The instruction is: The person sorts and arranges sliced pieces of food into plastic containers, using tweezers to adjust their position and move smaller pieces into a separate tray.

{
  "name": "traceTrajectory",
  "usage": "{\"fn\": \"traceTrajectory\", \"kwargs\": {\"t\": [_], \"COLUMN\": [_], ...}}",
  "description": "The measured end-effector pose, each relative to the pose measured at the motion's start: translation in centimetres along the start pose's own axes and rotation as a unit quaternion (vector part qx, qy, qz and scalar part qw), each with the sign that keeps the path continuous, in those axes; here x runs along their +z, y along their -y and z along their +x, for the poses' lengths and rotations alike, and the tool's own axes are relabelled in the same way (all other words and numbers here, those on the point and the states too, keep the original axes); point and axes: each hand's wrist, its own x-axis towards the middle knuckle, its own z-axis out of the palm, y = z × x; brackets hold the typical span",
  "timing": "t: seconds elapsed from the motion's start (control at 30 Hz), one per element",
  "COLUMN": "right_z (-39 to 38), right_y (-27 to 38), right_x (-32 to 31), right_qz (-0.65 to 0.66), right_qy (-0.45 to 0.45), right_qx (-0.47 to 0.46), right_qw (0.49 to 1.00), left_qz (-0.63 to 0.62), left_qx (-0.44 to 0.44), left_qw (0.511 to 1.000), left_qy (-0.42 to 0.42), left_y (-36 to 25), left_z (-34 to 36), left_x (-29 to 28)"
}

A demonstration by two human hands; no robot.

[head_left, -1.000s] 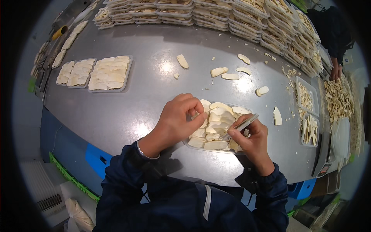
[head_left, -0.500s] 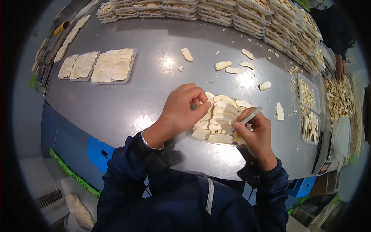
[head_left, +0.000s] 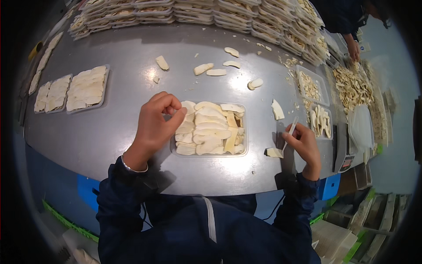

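The right hand [head_left: 304,145] gripped tweezers [head_left: 290,130] by a mushroom slice [head_left: 275,152], right of the plastic tray [head_left: 246,140] on the table [head_left: 127,75]. The left hand [head_left: 158,121] was curled, its hold unclear. Pinching softly seemed best.

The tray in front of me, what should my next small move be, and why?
Perhaps bring the pale slice near your right hand to the right side of the tray. The slim tool in that hand has its tip at that slice, though whether it grips is unclear, and darker gaps show between slices along that side.
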Motion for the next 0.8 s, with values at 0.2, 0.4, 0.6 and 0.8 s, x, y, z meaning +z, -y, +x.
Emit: {"fn": "traceTrajectory", "kwargs": {"t": [0.2,0.4,0.6,0.8], "right_z": [2.5,4.4,4.6,4.7], "right_y": [1.6,2.8,4.5,3.4], "right_x": [1.6,2.7,2.9,3.4], "right_qz": [-0.192,-0.234,-0.134,-0.072], "right_qy": [-0.245,-0.21,-0.073,-0.044], "right_qx": [-0.151,-0.167,-0.063,-0.123], "right_qw": [0.938,0.934,0.986,0.989], "left_qz": [0.002,-0.006,-0.007,-0.01], "left_qx": [0.006,-0.006,0.013,0.02], "left_qw": [1.0,1.0,1.0,1.0], "left_qy": [-0.008,-0.004,-0.014,-0.015], "left_y": [0.5,0.5,0.5,0.4], "left_z": [0.1,0.1,0.1,0.3], "left_x": [0.0,0.0,-0.1,0.0]}}
